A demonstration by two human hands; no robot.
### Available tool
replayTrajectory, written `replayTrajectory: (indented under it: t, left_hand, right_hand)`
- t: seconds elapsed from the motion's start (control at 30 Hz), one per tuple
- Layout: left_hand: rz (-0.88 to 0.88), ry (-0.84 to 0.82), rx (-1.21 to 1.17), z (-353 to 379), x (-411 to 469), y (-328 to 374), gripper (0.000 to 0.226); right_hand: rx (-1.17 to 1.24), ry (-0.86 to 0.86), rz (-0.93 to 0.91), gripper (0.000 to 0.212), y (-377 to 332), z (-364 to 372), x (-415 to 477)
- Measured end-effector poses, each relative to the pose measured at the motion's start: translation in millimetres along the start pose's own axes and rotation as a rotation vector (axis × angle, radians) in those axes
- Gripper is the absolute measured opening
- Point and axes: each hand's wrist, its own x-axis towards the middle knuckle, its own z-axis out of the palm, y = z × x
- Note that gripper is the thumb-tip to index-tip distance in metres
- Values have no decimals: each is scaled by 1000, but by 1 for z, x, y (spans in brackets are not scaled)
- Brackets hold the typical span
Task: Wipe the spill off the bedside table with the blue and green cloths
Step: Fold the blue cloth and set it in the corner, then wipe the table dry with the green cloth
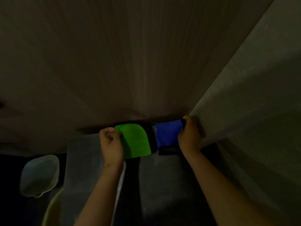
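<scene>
— Step?
— Picking up: left hand [111, 144] fingers pinching green cloth [136, 141], right hand [189, 136] fingers gripping blue cloth [167, 135] just right of green one.
— Next?
— Probably carrying both to table; spill unseen.

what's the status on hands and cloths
Left hand pinching green microfibre cloth. Right hand gripping blue microfibre cloth. Scene dim, spill not visible.
</scene>
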Motion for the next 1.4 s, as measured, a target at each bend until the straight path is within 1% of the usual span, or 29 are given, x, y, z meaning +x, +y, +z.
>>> replayTrajectory:
  t: [0.07,0.1,0.13,0.17,0.23,0.27,0.3,0.37,0.5,0.6,0.7,0.73,0.8,0.83,0.87,0.9,0.93,0.97,1.0,1.03,1.1,1.2,1.3,1.4]
  left_hand:
    - [-16,-55,-28,-1,-2,-2,13]
    - [-21,-70,-36,-3,-3,-4,13]
    - [-30,-79,-45,-5,-3,-6,13]
    - [-41,-87,-53,-8,-4,-8,12]
    - [-62,-97,-58,-17,-4,-13,11]
    - [-71,-91,-55,-23,-3,-15,11]
    - [-71,-78,-49,-31,0,-17,11]
    - [-47,-52,-31,-46,7,-21,13]
    - [-1,-24,31,-73,22,-30,17]
    - [-5,-43,53,-87,28,-37,24]
    - [43,-41,197,-105,30,-44,29]
    - [106,-20,290,-113,30,-46,32]
    - [295,35,524,-129,24,-50,38]
    - [387,19,624,-135,19,-53,41]
    - [470,-58,711,-140,12,-58,46]
    - [526,-195,801,-142,4,-62,50]
    - [549,-340,912,-144,-4,-68,54]
    - [551,-445,1041,-146,-10,-74,56]
    - [563,-489,1152,-147,-12,-80,57]
    - [574,-491,1221,-149,-11,-82,59]
    - [558,-463,1278,-154,-2,-81,63]
    - [507,-435,1345,-163,27,-77,58]
    - [490,-427,1357,-174,62,-71,58]
    - [532,-463,1323,-182,84,-65,59]
  right_hand:
    - [-119,119,-136,49,-8,-1,-9]
    - [-84,156,-225,46,-15,1,-17]
    - [43,125,-277,41,-24,7,-27]
    - [228,16,-256,38,-34,14,-39]
    - [542,-296,-50,41,-54,29,-63]
    - [632,-430,62,44,-62,37,-72]
    - [675,-515,127,47,-67,44,-79]
    - [681,-544,131,51,-73,56,-89]
    - [554,-465,-9,56,-88,72,-102]
    - [434,-371,-151,54,-101,82,-113]
    - [280,-350,-272,51,-110,90,-125]
    - [180,-331,-349,52,-111,92,-132]
    - [-40,-236,-556,53,-111,97,-147]
    - [-103,-197,-664,53,-110,102,-155]
    - [-147,-190,-753,52,-110,106,-165]
    - [-218,-217,-819,53,-108,111,-173]
    - [-287,-276,-848,54,-105,117,-179]
    - [-337,-354,-835,55,-100,123,-183]
    - [-377,-424,-809,55,-95,128,-184]
    - [-400,-449,-797,55,-92,133,-183]
    - [-395,-424,-815,55,-96,142,-180]
    - [-361,-419,-866,55,-122,165,-174]
    - [-363,-409,-868,56,-150,188,-163]
    - [-356,-397,-860,62,-163,201,-160]
